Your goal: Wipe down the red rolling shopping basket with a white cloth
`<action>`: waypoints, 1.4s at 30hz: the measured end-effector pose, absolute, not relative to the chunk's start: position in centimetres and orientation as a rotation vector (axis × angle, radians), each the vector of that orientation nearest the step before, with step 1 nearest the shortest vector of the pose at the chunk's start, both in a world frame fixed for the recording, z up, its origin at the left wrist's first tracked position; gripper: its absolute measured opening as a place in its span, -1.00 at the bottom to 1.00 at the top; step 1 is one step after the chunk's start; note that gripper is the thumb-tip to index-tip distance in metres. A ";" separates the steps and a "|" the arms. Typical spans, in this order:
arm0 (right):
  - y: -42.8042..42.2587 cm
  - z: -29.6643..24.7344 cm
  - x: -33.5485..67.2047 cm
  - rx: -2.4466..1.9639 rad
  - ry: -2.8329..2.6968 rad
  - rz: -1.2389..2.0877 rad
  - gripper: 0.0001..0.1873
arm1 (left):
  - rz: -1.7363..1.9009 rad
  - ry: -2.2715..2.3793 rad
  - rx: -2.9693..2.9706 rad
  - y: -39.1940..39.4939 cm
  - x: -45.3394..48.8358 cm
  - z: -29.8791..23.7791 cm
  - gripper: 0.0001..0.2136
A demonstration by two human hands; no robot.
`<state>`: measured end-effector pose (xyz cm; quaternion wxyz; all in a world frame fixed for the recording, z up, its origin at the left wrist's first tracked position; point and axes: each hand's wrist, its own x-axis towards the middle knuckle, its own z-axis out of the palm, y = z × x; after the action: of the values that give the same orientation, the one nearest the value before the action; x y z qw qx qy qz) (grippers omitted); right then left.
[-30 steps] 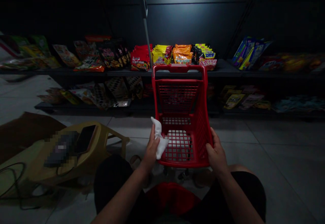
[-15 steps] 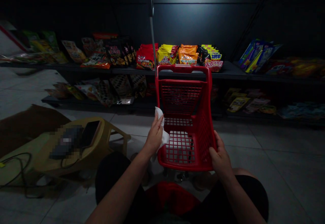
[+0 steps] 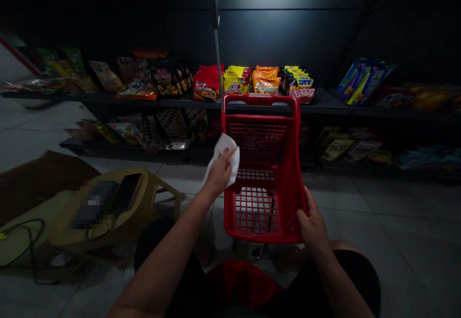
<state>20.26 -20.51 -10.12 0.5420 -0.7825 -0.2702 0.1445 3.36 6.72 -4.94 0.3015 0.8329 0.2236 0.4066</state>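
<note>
A small red plastic shopping cart [image 3: 266, 237] stands between my knees, its grid floor and walls in view. My left hand [image 3: 219, 173] holds a white cloth [image 3: 233, 162] at the cart's left side, spread flat beneath the fingers; it looks like a cloth or wipe. Whether the cloth presses on the cart's wall I cannot tell. On the right, my right hand [image 3: 312, 219] grips the rim of the cart's near right corner, thumb on the inner side. A thin metal pole [image 3: 217, 49] rises at the cart's back left corner.
Behind the cart runs a dark shelf [image 3: 327, 98] with noodle packets [image 3: 265, 80] and snack bags [image 3: 365, 81]. A lower shelf holds more bags [image 3: 338, 149]. To my left is a yellowish stool [image 3: 144, 188] with a phone-like dark object [image 3: 127, 192] and a cable [image 3: 30, 241].
My left hand has moved up and slightly left along the cart's left side, and the cloth now lies more spread out. The right hand stays on the rim.
</note>
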 end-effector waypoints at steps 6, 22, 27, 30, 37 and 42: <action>-21.3 -10.5 20.8 -1.824 -0.665 0.369 -0.23 | 0.713 0.394 2.352 1.7 0.0 -7.9 -0.52; -23.2 -11.1 21.6 -1.789 -0.695 0.371 -0.26 | 0.660 0.557 2.516 0.1 -1.1 -7.9 -0.52; -23.2 -11.0 21.8 -1.809 -0.720 0.433 -0.25 | 0.722 0.639 2.625 5.0 1.0 -6.1 -0.59; -22.9 -11.0 22.8 -1.807 -0.755 0.453 -0.24 | 0.816 0.616 2.687 6.0 1.9 -5.7 -0.73; -23.0 -10.2 27.4 -1.736 -0.787 0.544 -0.24 | 0.793 0.100 2.874 3.2 0.9 -6.7 -0.75; -22.1 -9.2 29.5 -1.687 -0.898 0.607 -0.23 | 0.783 0.237 2.868 3.8 2.2 -6.2 -0.73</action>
<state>29.54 -22.09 -9.24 0.5380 -0.7092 -0.3774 0.2553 2.17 3.84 -6.17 0.0797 0.9586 0.0793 0.2618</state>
